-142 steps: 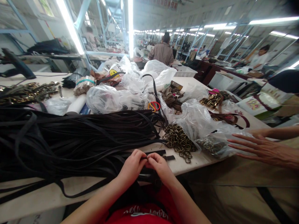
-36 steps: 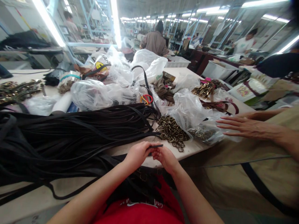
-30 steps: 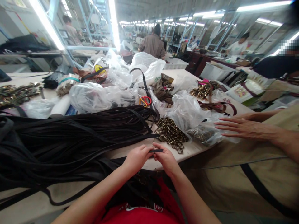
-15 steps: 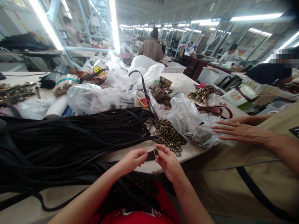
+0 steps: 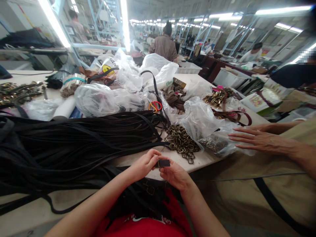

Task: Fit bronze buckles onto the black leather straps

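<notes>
In front of my body, both hands meet at the end of a black strap (image 5: 164, 163) with a small brass-coloured buckle (image 5: 159, 163) on it. My left hand (image 5: 147, 165) is closed, thumb and fingers pinching at the buckle's left side. From the right, my right hand (image 5: 177, 173) is closed with its fingertips around the strap end, just below and behind it. Part of the strap is hidden by my fingers. Beyond my hands lies a pile of brass-coloured metal buckles (image 5: 181, 138). A thick bundle of black straps (image 5: 81, 141) spreads over the table to my left.
A co-worker's hands (image 5: 259, 140) reach in from the right, beside a clear plastic bag (image 5: 217, 141) of metal pieces. Scissors (image 5: 155, 106) with red and orange handles lie among more plastic bags (image 5: 98, 100). Another heap of brass-coloured hardware (image 5: 213, 98) sits farther back.
My left hand has moved from the strap's end up to the buckle. My right fingers have shifted from the buckle to the strap end, which now points right. The view has swung slightly.
</notes>
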Demonstrator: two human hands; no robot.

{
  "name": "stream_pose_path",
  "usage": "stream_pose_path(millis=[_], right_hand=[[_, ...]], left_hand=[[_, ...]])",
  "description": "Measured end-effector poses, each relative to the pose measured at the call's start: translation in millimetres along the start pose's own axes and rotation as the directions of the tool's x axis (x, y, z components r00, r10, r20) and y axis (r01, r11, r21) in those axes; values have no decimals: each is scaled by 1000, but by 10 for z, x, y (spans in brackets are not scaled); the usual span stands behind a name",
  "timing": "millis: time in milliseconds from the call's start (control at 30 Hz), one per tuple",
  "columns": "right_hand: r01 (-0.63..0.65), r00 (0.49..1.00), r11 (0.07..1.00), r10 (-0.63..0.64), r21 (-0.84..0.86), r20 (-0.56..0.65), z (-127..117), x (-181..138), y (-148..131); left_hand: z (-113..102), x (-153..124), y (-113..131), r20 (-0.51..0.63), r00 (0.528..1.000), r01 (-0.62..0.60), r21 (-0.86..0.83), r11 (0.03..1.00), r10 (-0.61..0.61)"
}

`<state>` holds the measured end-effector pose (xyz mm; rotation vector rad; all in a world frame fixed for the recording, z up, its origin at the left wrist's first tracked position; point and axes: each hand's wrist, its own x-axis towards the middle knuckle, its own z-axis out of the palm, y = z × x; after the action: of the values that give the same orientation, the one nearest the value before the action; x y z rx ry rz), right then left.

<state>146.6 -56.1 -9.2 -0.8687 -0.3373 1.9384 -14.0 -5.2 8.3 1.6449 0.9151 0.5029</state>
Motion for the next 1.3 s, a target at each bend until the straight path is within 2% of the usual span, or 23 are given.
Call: stream_pose_path(millis=[100,200,300,367,467,567,633,700,800,900,1000,1133,1300], right_hand=[[83,993,988,-93,-128,-77,62,45,67],[140,969,957,-185,-255,-164,70,75,96],[140,953,929,-220,-342,-207,36,117,121],[142,954,915,-228,-377,-195,16,157,145],[159,956,901,-243,-405,-165,21,226,183],[94,981,943,-142,-319,-132,71,276,209],[20,995,974,-41,-227,-89,110,291,217],[-19,998,985,8,-174,-63,136,299,219],[-9,995,974,-13,-224,-98,140,327,221],[40,983,948,-93,-315,-156,132,370,224],[64,976,935,-132,-348,-175,143,398,237],[47,976,926,-123,-375,-181,139,401,287],[83,963,892,-187,-444,-196,84,401,382]], left_hand=[[15,-9,-22,-4,999,-53,12,999,53],[-5,-7,-14,11,982,-188,191,963,190],[-19,-24,16,-82,944,-276,335,901,320],[-20,-60,32,-114,932,-294,318,901,344],[-25,-130,21,-113,970,-188,219,957,216],[-40,-160,-38,-204,976,-28,227,973,76],[-52,-146,-88,-274,960,8,244,970,60],[-63,-119,-132,-335,940,11,229,973,68],[-82,-97,-176,-399,913,6,222,975,86],[-102,-122,-185,-432,896,30,287,958,101],[-121,-172,-162,-379,916,48,435,899,134],[-163,-214,-114,-270,952,58,619,783,143],[-217,-220,-70,-165,986,125,638,760,-23]])
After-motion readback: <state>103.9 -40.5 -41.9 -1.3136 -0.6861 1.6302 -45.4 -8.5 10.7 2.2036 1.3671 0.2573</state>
